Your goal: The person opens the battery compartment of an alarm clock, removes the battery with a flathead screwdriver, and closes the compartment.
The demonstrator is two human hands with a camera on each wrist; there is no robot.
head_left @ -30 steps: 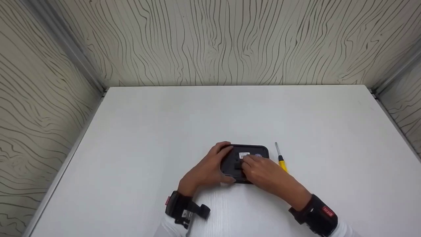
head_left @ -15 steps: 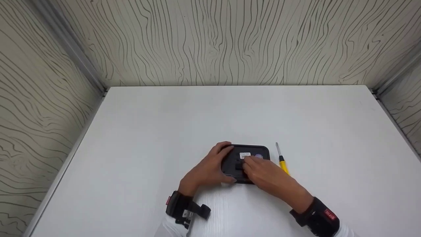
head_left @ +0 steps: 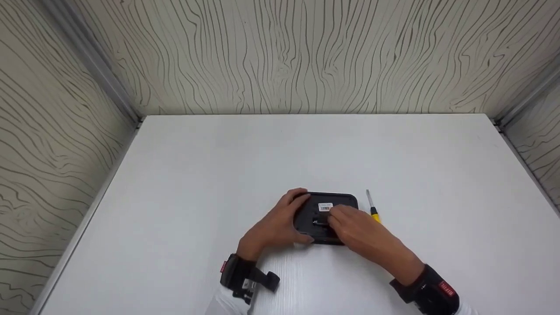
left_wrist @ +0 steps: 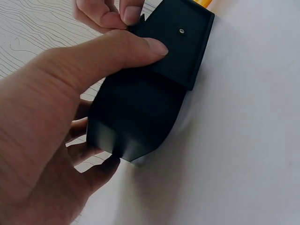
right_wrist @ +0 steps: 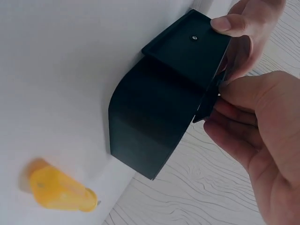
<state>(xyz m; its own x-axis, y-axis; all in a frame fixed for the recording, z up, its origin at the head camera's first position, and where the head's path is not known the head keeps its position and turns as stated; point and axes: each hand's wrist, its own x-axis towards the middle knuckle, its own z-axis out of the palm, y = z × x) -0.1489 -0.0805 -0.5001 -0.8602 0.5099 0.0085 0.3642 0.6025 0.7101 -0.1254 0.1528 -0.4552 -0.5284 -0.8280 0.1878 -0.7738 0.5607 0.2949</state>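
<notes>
A black box-shaped device (head_left: 306, 221) with rounded corners, its kind unclear, lies on the white table, a white barcode label on its upward face. My left hand (head_left: 278, 221) grips its left end, thumb along the near side and fingers over the far edge. In the left wrist view that thumb presses the side face of the device (left_wrist: 140, 98), near a small screw (left_wrist: 182, 31). My right hand (head_left: 356, 227) pinches a small black flap-like lid (right_wrist: 205, 108) that stands up from the device. Beside those fingertips, a recess with a shiny metal part (head_left: 320, 223) shows.
Right of the device lies a screwdriver (head_left: 375, 214) with a yellow handle, its metal tip pointing away; my right hand and forearm partly cover it. The white tabletop (head_left: 197, 166) spreads around, bounded by wood-grain patterned walls (head_left: 280, 57) at the back and sides.
My right hand has shifted slightly right with the small lid, and a recess with shiny metal now shows. It covers the round purple sticker seen earlier. My left hand keeps its grip.
</notes>
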